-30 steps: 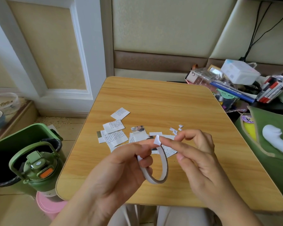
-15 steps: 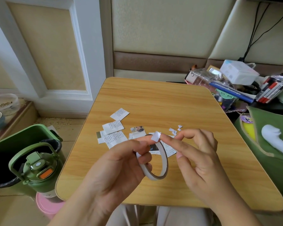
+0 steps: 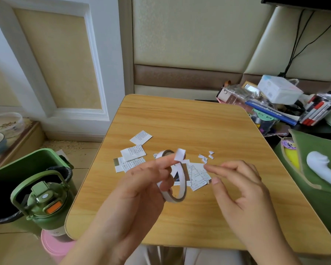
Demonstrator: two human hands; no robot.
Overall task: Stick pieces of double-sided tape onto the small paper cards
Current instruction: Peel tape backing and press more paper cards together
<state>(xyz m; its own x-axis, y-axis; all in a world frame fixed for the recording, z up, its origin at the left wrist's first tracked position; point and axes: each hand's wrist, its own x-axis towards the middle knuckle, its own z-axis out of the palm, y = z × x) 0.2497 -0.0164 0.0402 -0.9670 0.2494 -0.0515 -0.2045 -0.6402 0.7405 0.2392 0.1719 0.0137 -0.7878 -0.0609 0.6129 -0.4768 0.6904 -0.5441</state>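
My left hand (image 3: 141,188) grips a thin white roll of double-sided tape (image 3: 181,188) above the wooden table (image 3: 199,119). A short free end of tape (image 3: 180,154) sticks up from the roll at my left fingertips. My right hand (image 3: 237,190) hovers to the right of the roll with its fingers loosely curled. It is apart from the tape and holds nothing that I can see. Small printed paper cards (image 3: 133,153) lie on the table behind my hands, and more cards (image 3: 199,175) lie under the roll. Tiny white scraps (image 3: 205,157) sit near them.
A green bin (image 3: 27,165), a green bottle (image 3: 44,203) and a pink object (image 3: 54,243) stand on the floor left of the table. A pile of boxes and pens (image 3: 279,104) and a green bag (image 3: 317,173) crowd the right side.
My right hand pinched the free tape end before; now it has let go and drawn back to the right. The left hand lifted the roll slightly, with the tape end standing up.
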